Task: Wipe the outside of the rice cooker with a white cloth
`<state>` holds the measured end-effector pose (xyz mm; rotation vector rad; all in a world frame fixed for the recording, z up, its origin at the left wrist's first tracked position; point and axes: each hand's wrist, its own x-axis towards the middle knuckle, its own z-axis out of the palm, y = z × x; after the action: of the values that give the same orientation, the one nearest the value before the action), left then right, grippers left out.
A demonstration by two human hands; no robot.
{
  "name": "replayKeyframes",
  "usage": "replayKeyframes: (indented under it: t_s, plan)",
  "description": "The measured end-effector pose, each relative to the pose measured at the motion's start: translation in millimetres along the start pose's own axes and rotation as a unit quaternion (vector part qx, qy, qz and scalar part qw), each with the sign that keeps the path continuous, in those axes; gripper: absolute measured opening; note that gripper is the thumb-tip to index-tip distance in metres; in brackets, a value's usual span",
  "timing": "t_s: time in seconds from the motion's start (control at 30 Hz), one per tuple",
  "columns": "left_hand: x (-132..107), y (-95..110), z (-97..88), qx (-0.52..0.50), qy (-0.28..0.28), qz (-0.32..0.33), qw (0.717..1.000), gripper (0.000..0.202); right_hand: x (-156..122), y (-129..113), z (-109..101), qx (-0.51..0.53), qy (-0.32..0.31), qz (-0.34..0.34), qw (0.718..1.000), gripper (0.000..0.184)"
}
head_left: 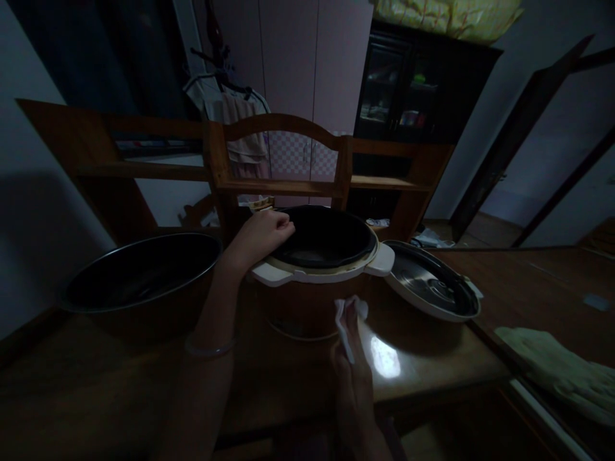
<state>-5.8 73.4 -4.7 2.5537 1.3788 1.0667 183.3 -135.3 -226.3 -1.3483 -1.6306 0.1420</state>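
An electric cooker (pixel 307 301) stands upright without its lid on the wooden table, its dark inside showing and pale handles sticking out at the rim. My left hand (pixel 262 234) is closed over the left side of that rim, with the fingers curled inward. Low in front of the cooker, my right hand (pixel 353 378) pinches a crumpled white cloth (pixel 346 323) close to the brown outer wall. Whether the cloth touches the wall I cannot tell. The round cooker lid (pixel 427 282) lies to the right, its metal inner side facing up.
A large dark basin (pixel 139 275) stands on the table (pixel 432 365) at the left. Behind the cooker rises a wooden shelf frame (pixel 283 187). Pale green fabric (pixel 552 365) lies past the table's right edge. The room is dim.
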Motion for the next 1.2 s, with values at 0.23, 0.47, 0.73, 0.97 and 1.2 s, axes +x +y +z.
replayKeyframes:
  t_s: [0.23, 0.47, 0.73, 0.97, 1.2]
  plan:
    - [-0.8, -0.7, 0.5, -0.001, 0.0, -0.002, 1.0, 0.036, -3.2, -16.0, 44.5, -0.079, -0.11, -0.083, 0.987, 0.075]
    - [-1.7, 1.1, 0.0, -0.008, 0.001, -0.013, 1.0, 0.034, -7.1, -25.4, 9.9, -0.015, -0.025, -0.036, 0.999, 0.067]
    - [-1.5, -0.2, 0.8, -0.015, 0.0, -0.008, 1.0, 0.034, 50.8, -15.2, -3.1, -0.03, -0.001, -0.073, 0.997, 0.068]
    - [-1.7, -1.5, 1.5, -0.001, -0.001, -0.009, 1.0, 0.034, 56.3, -14.8, 30.9, -0.152, -0.087, -0.16, 0.971, 0.092]
    - [-2.1, 0.6, 1.4, -0.007, 0.002, -0.01, 1.0, 0.035, 57.4, -18.3, 21.6, -0.175, -0.112, -0.165, 0.964, 0.088]
